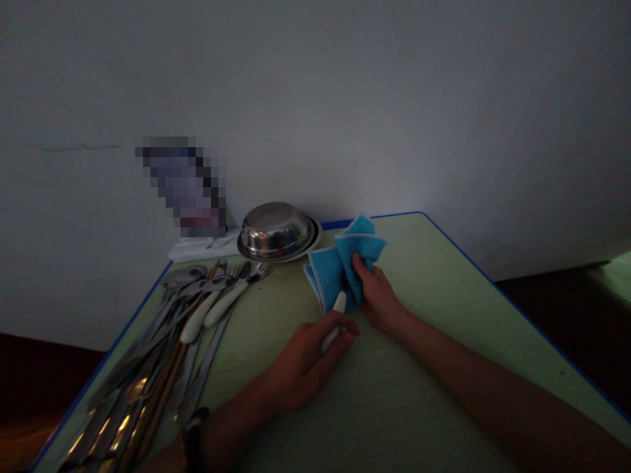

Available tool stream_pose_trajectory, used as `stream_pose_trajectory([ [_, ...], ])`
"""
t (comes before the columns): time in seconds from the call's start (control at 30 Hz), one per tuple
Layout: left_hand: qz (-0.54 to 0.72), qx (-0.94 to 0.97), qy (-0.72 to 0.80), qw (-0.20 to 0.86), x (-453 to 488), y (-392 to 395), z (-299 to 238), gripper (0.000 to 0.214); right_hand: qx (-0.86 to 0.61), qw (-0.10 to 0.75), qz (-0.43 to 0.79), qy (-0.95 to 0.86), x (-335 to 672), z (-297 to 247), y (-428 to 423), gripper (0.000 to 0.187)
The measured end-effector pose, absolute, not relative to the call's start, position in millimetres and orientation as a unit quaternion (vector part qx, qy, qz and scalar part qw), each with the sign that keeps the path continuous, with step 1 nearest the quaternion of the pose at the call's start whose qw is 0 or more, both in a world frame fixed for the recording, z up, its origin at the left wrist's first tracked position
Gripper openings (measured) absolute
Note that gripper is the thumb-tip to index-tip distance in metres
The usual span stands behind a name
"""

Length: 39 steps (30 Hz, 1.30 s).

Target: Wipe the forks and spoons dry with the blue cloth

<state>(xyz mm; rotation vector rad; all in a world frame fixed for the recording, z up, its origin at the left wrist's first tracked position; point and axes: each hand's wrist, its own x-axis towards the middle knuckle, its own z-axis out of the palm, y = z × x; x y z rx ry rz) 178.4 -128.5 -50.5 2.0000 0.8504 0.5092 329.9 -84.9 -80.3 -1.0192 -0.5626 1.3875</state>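
Note:
My left hand [308, 361] is closed round the white handle [340, 302] of a piece of cutlery. Its far end runs into the cloth, so I cannot tell whether it is a spoon, fork or knife. A blue cloth [326, 270] with a pale edge is gripped in my right hand [380, 297], thumb on top, the folds bunched just beyond the handle. Both hands are close together above the middle of the table. To the left lies a pile of cutlery, with white-handled forks [225, 303] on its near right side.
Metal spoons, chopsticks and other utensils [162, 348] cover the left side of the green table [444, 282]. At the back, an upturned steel bowl [273, 230] rests on a plate beside a white object [207, 248] and a blurred-out upright item [185, 187]. The wall stands behind.

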Motion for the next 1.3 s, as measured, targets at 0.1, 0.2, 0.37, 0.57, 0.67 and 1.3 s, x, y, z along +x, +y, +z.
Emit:
stream_pose_trajectory([
  [0.1, 0.216, 0.786, 0.336, 0.472, 178, -128, -50, 0.024, -0.449, 0.629, 0.592, -0.229, 330, -78, -85, 0.039],
  [0.2, 0.263, 0.742, 0.361, 0.5, 177, -128, -56, 0.026, -0.431, 0.62, 0.596, -0.273, 332, -82, -84, 0.035],
  [0.37, 0.284, 0.723, 0.376, 0.506, 178, -128, -65, 0.027, -0.379, 0.58, 0.634, -0.343, 334, -86, -85, 0.022],
  [0.57, 0.28, 0.736, 0.374, 0.49, 178, -127, -61, 0.025, -0.379, 0.622, 0.668, -0.15, 333, -76, -80, 0.021],
  [0.67, 0.309, 0.71, 0.382, 0.505, 178, -126, -64, 0.026, -0.314, 0.656, 0.68, -0.09, 336, -72, -75, 0.024],
  [1.3, 0.255, 0.772, 0.374, 0.447, 178, -123, -61, 0.023, -0.239, 0.599, 0.746, -0.167, 342, -75, -79, 0.034],
])
